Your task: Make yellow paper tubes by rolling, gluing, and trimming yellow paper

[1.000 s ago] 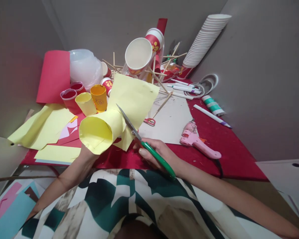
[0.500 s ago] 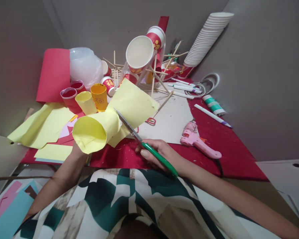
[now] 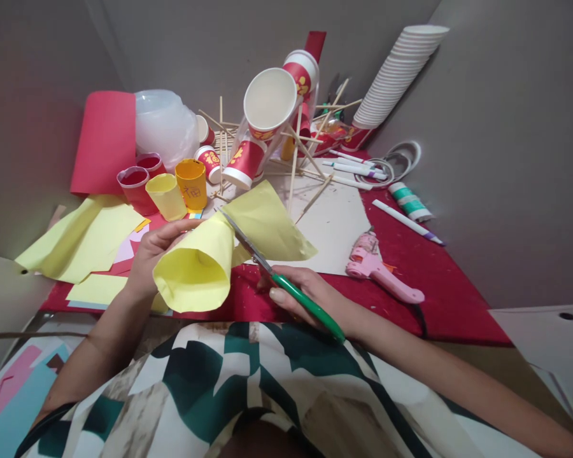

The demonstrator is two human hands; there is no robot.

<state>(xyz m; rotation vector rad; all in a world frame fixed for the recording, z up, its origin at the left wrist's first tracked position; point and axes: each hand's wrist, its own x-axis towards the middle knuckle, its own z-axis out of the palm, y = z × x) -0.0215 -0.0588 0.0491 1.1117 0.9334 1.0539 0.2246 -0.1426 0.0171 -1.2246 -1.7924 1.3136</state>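
Green scissors fill your right hand, that grip closed round the handles, the blades pointing away from you and leftward. Just at their far end, ahead and left of this grip, you have the yellow tube, its wide mouth turned back toward you, its long axis running away and a little right. So tube and blades slant toward each other, coming together near the tips. Your left hand is the nearer one, holding the tube from its left and far side; you can't see those fingertips behind the paper. A yellow flap spreads out right beyond the blades; whether any paper lies between them, you can't tell. Past the flap, over the white board, the sticks stand close and look likeliest to catch it. Beyond your left fingers are the yellow cup and the orange cup, crowding that side. Right of your scissors hand, the pink glue gun lies apart on the red desk, with a pen farther out.
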